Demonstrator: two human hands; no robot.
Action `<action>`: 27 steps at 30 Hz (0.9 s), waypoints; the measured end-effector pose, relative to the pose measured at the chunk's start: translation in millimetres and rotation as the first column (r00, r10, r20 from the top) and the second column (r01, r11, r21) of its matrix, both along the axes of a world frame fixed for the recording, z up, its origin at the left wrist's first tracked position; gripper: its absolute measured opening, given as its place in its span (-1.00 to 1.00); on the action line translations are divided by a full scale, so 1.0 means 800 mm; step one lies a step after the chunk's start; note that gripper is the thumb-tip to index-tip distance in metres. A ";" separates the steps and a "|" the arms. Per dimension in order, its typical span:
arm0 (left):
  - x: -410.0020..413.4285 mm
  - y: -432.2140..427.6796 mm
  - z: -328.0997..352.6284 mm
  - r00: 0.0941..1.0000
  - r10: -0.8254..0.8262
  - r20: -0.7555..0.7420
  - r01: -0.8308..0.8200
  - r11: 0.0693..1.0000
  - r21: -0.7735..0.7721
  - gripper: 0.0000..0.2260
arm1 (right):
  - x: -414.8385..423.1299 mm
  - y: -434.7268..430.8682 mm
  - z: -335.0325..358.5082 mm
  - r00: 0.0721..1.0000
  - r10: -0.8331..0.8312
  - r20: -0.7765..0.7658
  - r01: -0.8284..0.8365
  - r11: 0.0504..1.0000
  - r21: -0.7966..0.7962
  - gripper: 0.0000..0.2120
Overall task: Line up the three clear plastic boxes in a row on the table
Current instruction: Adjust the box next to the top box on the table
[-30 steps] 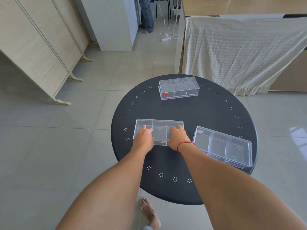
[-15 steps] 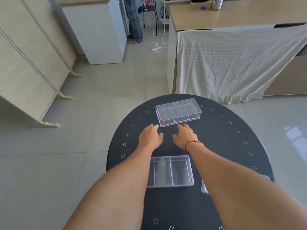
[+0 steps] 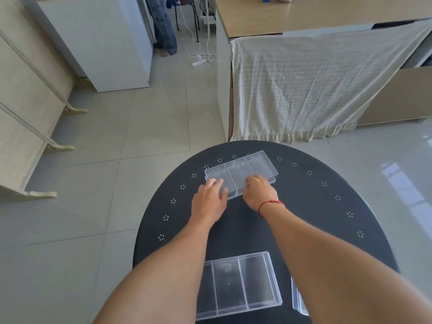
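Observation:
Three clear plastic boxes with inner dividers lie on a round black table point(image 3: 315, 206). The far box point(image 3: 245, 168) sits slightly askew near the table's far edge. My left hand point(image 3: 209, 199) holds its near left end, fingers on the lid and thumb against the front wall. My right hand point(image 3: 259, 191), with a red string on its wrist, grips the near right part of that box. A second box point(image 3: 238, 284) lies between my forearms at the near side. Only a sliver of the third box point(image 3: 298, 298) shows, behind my right forearm.
Beyond the table stands a wooden counter point(image 3: 304, 15) draped with a white cloth point(image 3: 315, 85). A white cabinet point(image 3: 100, 43) and a folding screen point(image 3: 23, 101) are to the left. A person's legs point(image 3: 163, 26) and a power strip with cables point(image 3: 198, 63) are on the tiled floor at the back.
Both hands left the near box, reached forward across the table and closed on the far box. The view tilted up, so the near box now sits low in the frame.

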State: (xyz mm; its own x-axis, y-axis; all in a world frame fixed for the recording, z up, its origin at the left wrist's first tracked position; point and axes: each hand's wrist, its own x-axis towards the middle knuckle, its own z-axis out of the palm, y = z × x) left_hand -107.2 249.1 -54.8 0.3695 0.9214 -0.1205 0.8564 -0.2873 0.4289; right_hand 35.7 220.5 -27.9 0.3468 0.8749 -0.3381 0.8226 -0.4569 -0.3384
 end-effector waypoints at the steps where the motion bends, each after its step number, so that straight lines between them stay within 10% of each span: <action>1: 0.001 0.002 0.002 0.999 0.036 -0.015 -0.036 0.999 0.012 -0.63 | 0.000 0.002 0.004 1.000 -0.026 -0.010 0.026 0.999 0.023 -0.72; 7: -0.005 0.002 0.004 0.972 0.230 -0.045 -0.231 0.972 -0.032 -0.68 | 0.006 0.001 0.006 0.980 -0.188 -0.070 0.191 0.981 0.034 -0.59; 14: -0.012 0.004 -0.015 0.902 0.432 -0.023 -0.392 0.793 -0.466 -0.48 | 0.019 -0.015 -0.008 0.954 -0.291 -0.070 0.285 0.955 -0.080 -0.13; 27: -0.018 -0.020 -0.014 0.883 0.469 -0.011 -0.419 0.777 -0.469 -0.30 | 0.034 -0.043 -0.009 0.775 -0.530 -0.346 0.411 0.837 -0.361 0.25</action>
State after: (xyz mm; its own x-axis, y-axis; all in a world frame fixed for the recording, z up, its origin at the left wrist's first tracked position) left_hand -121.8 232.7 -66.1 -0.0343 0.8391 -0.5429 0.7862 0.3580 0.5037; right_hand 62.7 185.9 -35.4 0.4660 0.5024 -0.7283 0.2867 -0.8645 -0.4129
